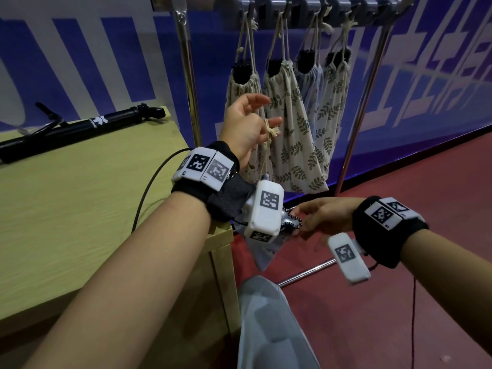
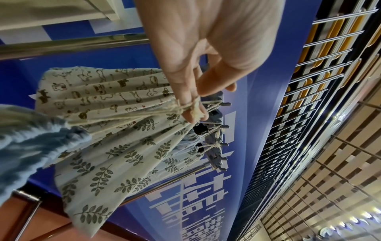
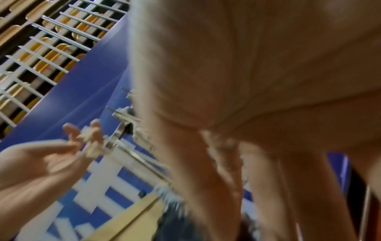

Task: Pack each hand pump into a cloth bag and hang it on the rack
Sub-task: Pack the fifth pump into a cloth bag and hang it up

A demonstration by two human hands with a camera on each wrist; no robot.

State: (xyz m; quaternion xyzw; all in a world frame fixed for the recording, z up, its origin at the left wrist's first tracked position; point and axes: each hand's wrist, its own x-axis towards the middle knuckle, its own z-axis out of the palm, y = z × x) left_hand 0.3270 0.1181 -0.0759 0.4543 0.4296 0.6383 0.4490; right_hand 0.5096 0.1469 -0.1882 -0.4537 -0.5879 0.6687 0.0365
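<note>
The drawstring [image 2: 186, 106] of the blue bag [image 1: 262, 251] is pinched in the left hand [image 1: 246, 126], at centre frame in the head view; the grip is grasping the cord near its knotted end between thumb and fingers. The right hand [image 1: 323, 217] is placed at the bag's gathered mouth, at lower centre-right. Its fingers appear to be on the mouth, but whether they are curled round it cannot be told, as the right wrist view is blurred.

The step in hand is judged to be the closing of the bag before hanging. For a good result, the cord should be drawn up and away from the mouth while the mouth is steadied from below, so that the gathers close evenly. The loop should then be kept open wide enough to be slipped over a free hook on the rack [image 1: 330, 14], along the upper edge of the frame.

The bag hangs below the left grip, partly hidden behind the wrist camera; the cord runs taut from bag to fingers. Four filled bags [image 1: 290, 123] hang on the rack behind. One pump [image 1: 80, 130] lies unpacked on the counter [image 1: 93, 209], at upper left, well apart from both hands.
</note>
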